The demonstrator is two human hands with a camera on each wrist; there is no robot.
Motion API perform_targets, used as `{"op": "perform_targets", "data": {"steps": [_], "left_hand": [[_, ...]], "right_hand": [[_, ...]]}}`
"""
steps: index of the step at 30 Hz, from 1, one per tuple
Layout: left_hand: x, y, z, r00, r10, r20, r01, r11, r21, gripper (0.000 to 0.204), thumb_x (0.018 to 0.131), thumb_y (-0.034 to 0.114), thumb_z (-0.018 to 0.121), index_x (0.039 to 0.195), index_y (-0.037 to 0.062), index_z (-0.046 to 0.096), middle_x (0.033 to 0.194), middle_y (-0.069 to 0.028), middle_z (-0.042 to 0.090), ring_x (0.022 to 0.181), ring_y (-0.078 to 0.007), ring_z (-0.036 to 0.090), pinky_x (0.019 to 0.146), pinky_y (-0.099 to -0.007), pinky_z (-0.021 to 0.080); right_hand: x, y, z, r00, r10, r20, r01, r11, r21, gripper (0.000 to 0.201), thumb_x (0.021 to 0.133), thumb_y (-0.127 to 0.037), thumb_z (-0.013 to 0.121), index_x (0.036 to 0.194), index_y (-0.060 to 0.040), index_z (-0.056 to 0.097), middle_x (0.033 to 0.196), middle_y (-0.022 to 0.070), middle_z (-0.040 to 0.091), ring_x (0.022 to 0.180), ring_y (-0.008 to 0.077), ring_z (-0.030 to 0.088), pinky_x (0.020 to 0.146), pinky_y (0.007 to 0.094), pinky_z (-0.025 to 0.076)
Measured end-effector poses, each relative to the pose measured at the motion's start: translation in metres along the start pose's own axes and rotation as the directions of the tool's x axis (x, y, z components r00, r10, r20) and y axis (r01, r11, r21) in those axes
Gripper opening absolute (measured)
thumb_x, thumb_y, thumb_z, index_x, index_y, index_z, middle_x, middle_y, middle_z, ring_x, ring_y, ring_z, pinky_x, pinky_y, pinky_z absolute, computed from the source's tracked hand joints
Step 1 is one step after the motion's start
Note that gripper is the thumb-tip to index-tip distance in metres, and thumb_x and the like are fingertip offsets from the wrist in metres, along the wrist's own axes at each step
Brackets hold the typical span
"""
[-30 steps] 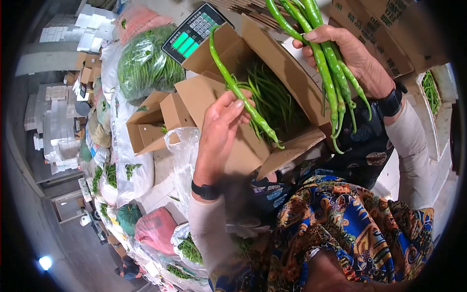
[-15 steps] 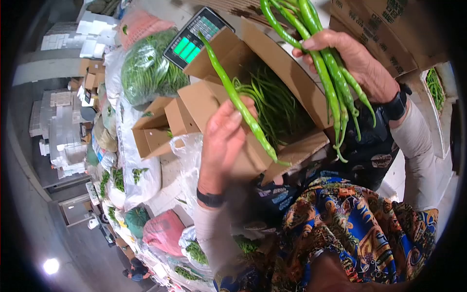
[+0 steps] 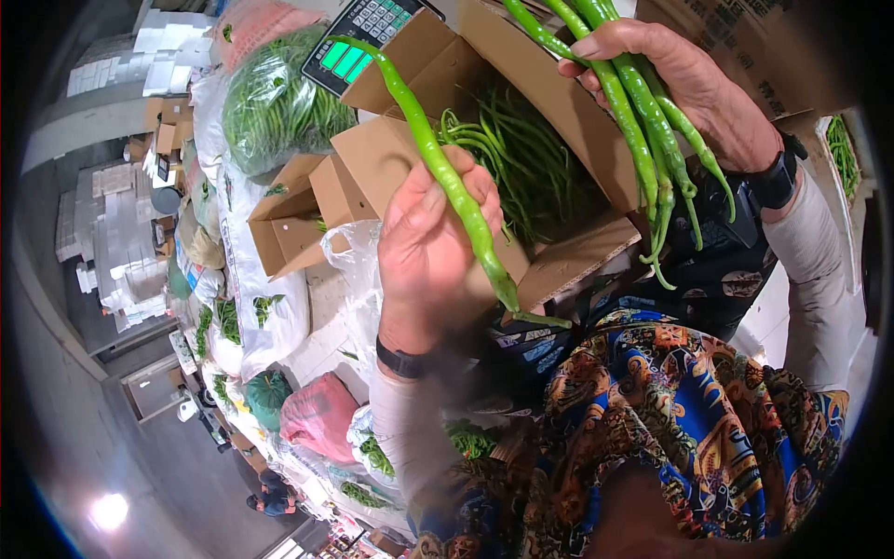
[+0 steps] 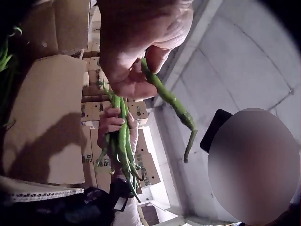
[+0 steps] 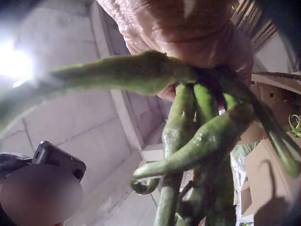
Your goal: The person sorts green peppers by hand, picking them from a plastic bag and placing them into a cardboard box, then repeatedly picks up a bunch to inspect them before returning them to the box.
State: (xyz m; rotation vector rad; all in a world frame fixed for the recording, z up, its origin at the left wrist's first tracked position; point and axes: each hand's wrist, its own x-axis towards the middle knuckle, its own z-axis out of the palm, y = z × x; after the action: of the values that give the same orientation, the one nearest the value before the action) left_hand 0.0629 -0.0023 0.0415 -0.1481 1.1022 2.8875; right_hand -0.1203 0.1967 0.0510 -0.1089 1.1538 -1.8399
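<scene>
My left hand [image 3: 430, 238] pinches one long green chili pepper [image 3: 445, 177] between thumb and fingers. This pepper slants over the open cardboard box, and its thin crooked end shows below the thumb in the left wrist view. My right hand [image 3: 684, 84] grips a bunch of several long green peppers [image 3: 643, 140] around their middle, above the right side of the box. Their curled ends hang down, large in the right wrist view. Inside the cardboard box [image 3: 577, 112] lies a heap of green peppers [image 3: 521, 168], partly hidden behind my left hand and the single pepper.
A scale with lit green displays [image 3: 345, 61] stands behind the box. Left of it lies a clear bag of green peppers [image 3: 279, 112]. A smaller open carton [image 3: 279, 233], a pink sack [image 3: 319, 417] and a printed cardboard box [image 3: 736, 47] stand around.
My left hand has come up slightly and to the right with the single pepper, now held nearer the camera. The right hand keeps its bunch and has shifted a little.
</scene>
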Motion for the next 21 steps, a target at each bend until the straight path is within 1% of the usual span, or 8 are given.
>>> {"op": "perform_targets", "data": {"steps": [3,5,8,10,14,16,18,21], "left_hand": [[0.0,-0.001,-0.007,1.0,0.008,0.017,-0.007,1.0,-0.008,0.033,0.09,0.015,0.053,0.116,-0.0033,0.044,0.092,-0.0104,0.046,0.079,-0.0186,0.044,0.065,-0.0296,0.041],[0.002,-0.002,-0.011,0.978,-0.044,-0.204,0.09,0.971,0.221,0.027,0.092,0.012,0.051,0.113,-0.0037,0.049,0.097,-0.0126,0.053,0.084,-0.0192,0.052,0.071,-0.0308,0.047],[0.006,-0.009,-0.029,0.938,-0.161,-0.306,0.295,0.834,0.467,0.024,0.093,0.016,0.051,0.11,-0.0003,0.052,0.096,-0.0074,0.057,0.081,-0.0128,0.056,0.074,-0.0257,0.046],[0.01,-0.021,-0.043,0.92,-0.154,-0.36,0.327,0.81,0.487,0.023,0.092,0.018,0.052,0.107,0.0,0.054,0.093,-0.0072,0.057,0.08,-0.0119,0.056,0.073,-0.0242,0.046],[0.018,-0.041,-0.066,0.901,-0.148,-0.407,0.387,0.698,0.603,0.025,0.091,0.023,0.054,0.101,-0.0006,0.057,0.087,-0.0059,0.059,0.075,-0.0102,0.056,0.068,-0.0238,0.047],[0.024,-0.043,-0.061,0.896,-0.022,-0.444,0.412,0.417,0.81,0.027,0.089,0.024,0.058,0.102,0.0006,0.058,0.086,-0.0051,0.06,0.075,-0.0094,0.057,0.064,-0.023,0.047],[0.025,-0.037,-0.037,0.894,0.032,-0.448,0.391,0.433,0.812,0.029,0.087,0.025,0.061,0.105,0.0016,0.058,0.085,-0.0046,0.062,0.075,-0.0085,0.058,0.062,-0.0229,0.047],[0.025,-0.03,0.01,0.954,-0.022,-0.3,0.246,0.633,0.734,0.031,0.088,0.022,0.059,0.109,-0.0003,0.058,0.092,-0.0035,0.061,0.079,-0.0075,0.055,0.065,-0.0202,0.041]], "right_hand": [[-0.003,0.0,0.007,0.999,0.005,-0.043,-0.007,0.999,-0.045,0.033,0.073,-0.012,0.069,0.1,0.0037,0.059,0.087,0.0103,0.065,0.067,0.0095,0.061,0.06,0.0186,0.054],[-0.002,0.002,0.003,0.999,-0.007,-0.043,0.004,0.998,-0.059,0.033,0.073,-0.013,0.069,0.1,0.0039,0.059,0.088,0.0102,0.065,0.068,0.0091,0.061,0.059,0.0188,0.054],[-0.001,0.002,-0.005,0.996,0.028,-0.085,-0.028,1.0,-0.004,0.035,0.074,-0.016,0.068,0.102,0.0037,0.059,0.09,0.0094,0.065,0.071,0.008,0.061,0.055,0.019,0.052],[-0.008,-0.008,-0.004,0.99,0.115,-0.084,-0.112,0.993,0.037,0.021,0.089,-0.003,0.052,0.108,0.0056,0.055,0.088,0.0101,0.064,0.073,0.0138,0.063,0.063,0.0243,0.054],[0.006,0.015,-0.007,1.0,0.009,-0.004,-0.008,0.998,0.063,0.021,0.077,-0.011,0.068,0.094,0.0,0.063,0.088,0.006,0.065,0.077,0.0117,0.064,0.067,0.0189,0.052],[0.008,0.02,-0.007,0.996,-0.067,0.058,0.064,0.997,0.04,0.021,0.077,-0.013,0.068,0.093,0.0,0.063,0.085,0.0059,0.066,0.077,0.011,0.063,0.069,0.0185,0.051],[0.001,0.013,0.005,0.998,-0.022,0.067,0.024,1.0,-0.021,0.021,0.077,-0.018,0.068,0.091,-0.0023,0.064,0.084,0.0048,0.065,0.077,0.0094,0.06,0.075,0.0212,0.049],[-0.018,0.014,0.019,0.964,-0.219,0.148,0.235,0.967,-0.101,0.027,0.076,-0.021,0.068,0.093,-0.002,0.062,0.087,0.0038,0.062,0.082,0.01,0.059,0.076,0.0229,0.047]]}}
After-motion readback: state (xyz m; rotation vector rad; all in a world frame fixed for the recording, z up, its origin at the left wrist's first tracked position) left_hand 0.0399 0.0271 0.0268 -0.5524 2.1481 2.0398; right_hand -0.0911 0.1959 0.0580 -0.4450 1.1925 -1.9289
